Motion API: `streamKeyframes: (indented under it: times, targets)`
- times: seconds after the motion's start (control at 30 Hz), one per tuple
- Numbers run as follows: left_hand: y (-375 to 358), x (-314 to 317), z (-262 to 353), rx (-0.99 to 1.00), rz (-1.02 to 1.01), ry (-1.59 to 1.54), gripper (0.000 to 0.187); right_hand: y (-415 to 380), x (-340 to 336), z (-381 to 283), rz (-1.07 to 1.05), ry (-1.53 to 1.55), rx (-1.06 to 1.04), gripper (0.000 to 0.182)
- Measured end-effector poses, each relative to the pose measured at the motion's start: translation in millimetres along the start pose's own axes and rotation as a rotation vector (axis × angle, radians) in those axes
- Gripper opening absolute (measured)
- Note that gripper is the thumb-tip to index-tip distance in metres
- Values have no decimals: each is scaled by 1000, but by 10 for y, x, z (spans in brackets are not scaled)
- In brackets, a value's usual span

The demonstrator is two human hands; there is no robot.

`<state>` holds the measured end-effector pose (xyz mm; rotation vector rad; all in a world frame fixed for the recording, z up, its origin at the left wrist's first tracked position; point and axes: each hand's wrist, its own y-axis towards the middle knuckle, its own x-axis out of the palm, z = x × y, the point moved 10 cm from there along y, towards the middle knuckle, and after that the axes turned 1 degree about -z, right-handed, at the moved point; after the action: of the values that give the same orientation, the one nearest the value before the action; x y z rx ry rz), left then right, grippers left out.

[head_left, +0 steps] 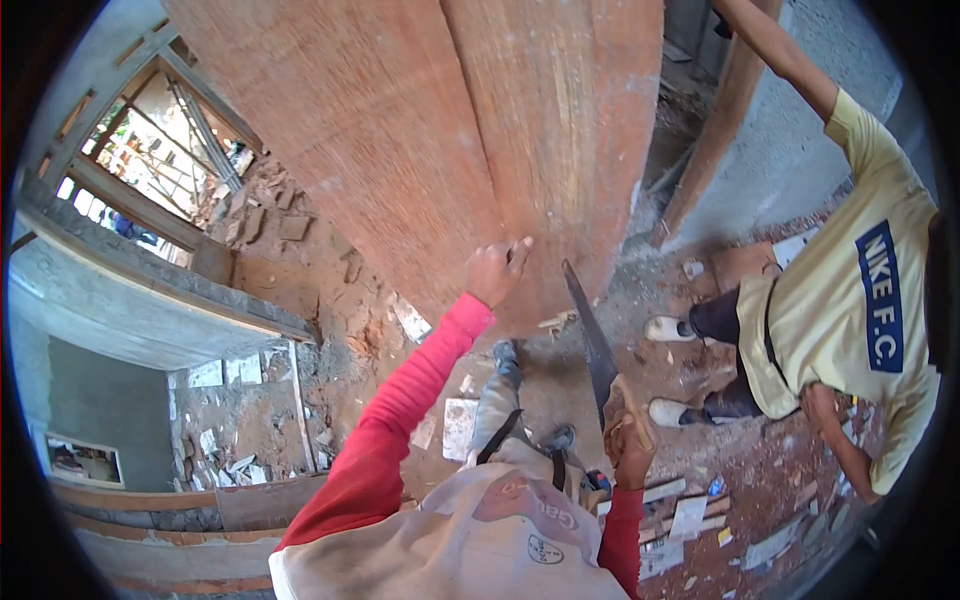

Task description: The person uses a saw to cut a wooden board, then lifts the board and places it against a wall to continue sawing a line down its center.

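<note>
My right hand [634, 452] is wrapped round the wooden handle of a hand saw [593, 345]. The saw's dark blade points up and away, its tip over the lower part of a large reddish-brown wooden panel [400, 130]. My left hand [499, 272] rests at the near part of the panel, left of the saw tip, with fingers bent together; what they hold, if anything, is too small to tell. A long dark line runs down the panel towards my left hand. Small wood splinters [557, 321] lie by the panel's near edge.
A person in a yellow shirt [830, 290] stands at the right, one arm raised towards the panel's far side. Rubble [350, 300] and broken tiles [690, 515] litter the floor. A low grey wall [150, 290] and a window opening [150, 140] are at the left.
</note>
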<state>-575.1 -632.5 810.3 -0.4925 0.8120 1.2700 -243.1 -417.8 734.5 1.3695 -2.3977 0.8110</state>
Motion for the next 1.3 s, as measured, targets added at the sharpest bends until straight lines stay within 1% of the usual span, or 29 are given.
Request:
streamKeyframes:
  times: [0.03,0.07,0.1,0.13,0.2,0.23,0.27,0.3,0.33,0.37,0.4,0.43,0.47,0.5,0.57,0.6,0.67,0.73,0.8,0.87,0.9,0.97,1.07,1.13,1.17,1.23,1.27,1.3]
  targets:
    - [132,-172,234,133,46,239,28,94,109,-45,-27,-162,-101,27]
    - [266,-270,411,263,86,476,24,156,229,-105,-49,-325,-204,34]
    - [414,-312,514,421,144,652,25,232,383,-131,-75,-409,-198,40]
    - [562,-301,576,582,191,824,27,337,499,-112,-78,-406,-190,40]
    - [858,-274,550,751,249,1057,35,503,790,-125,-137,-589,-299,39]
    - [1001,-286,567,827,256,1143,34,618,901,-92,-127,-596,-286,39]
    - [1096,-287,613,902,263,1224,33,625,1129,-260,-147,-665,-530,38]
    - [1220,-304,644,903,253,1212,33,550,1339,-405,-170,-728,-780,38]
    - [1330,-259,648,924,208,1309,30,582,1416,-393,-165,-735,-772,38]
    - [1395,-196,625,942,158,1406,28,625,1445,-346,-158,-697,-704,38]
    - [1430,-190,654,941,145,1401,28,675,1455,-291,-152,-657,-636,38]
    - [1517,-168,617,863,81,1456,25,690,1478,-278,-135,-656,-687,38]
    - [1579,-155,560,783,14,1509,24,714,1472,-245,-134,-658,-673,38]
    - [1594,-160,556,781,0,1504,24,740,1468,-216,-139,-657,-639,39]
    - [1572,-233,652,839,70,1449,23,773,1465,-170,-144,-657,-603,39]
    - [1576,-216,644,839,70,1442,23,783,1471,-166,-148,-657,-604,39]
    - [1622,-189,616,829,62,1532,22,832,1489,-175,-161,-669,-619,39]
    - [1743,-146,583,779,46,1528,22,859,1512,-143,-168,-636,-672,39]
    - [1834,-126,511,728,13,1526,22,916,1516,-61,-175,-645,-643,39]
    - [1826,-66,478,781,-62,1395,23,974,1523,71,-174,-651,-608,38]
    - [1816,-45,495,777,-68,1392,23,986,1549,87,-164,-646,-637,38]
    - [1908,-142,578,677,3,1285,24,1050,1593,100,-156,-645,-668,38]
    - [1919,-134,557,694,2,1328,24,1145,1792,80,-170,-655,-586,38]
    - [1944,-96,519,668,-36,1310,25,1364,2026,94,-161,-780,-510,39]
    - [1976,-77,496,649,-71,1301,25,1516,2142,120,-162,-787,-513,39]
    - [1994,-58,431,670,-69,1286,25,1827,2413,221,-178,-848,-587,42]
    - [1994,-44,394,693,-70,1278,25,2002,2544,251,-181,-849,-587,42]
    - [1977,-62,377,686,-76,1277,25,2184,2636,322,-180,-822,-529,42]
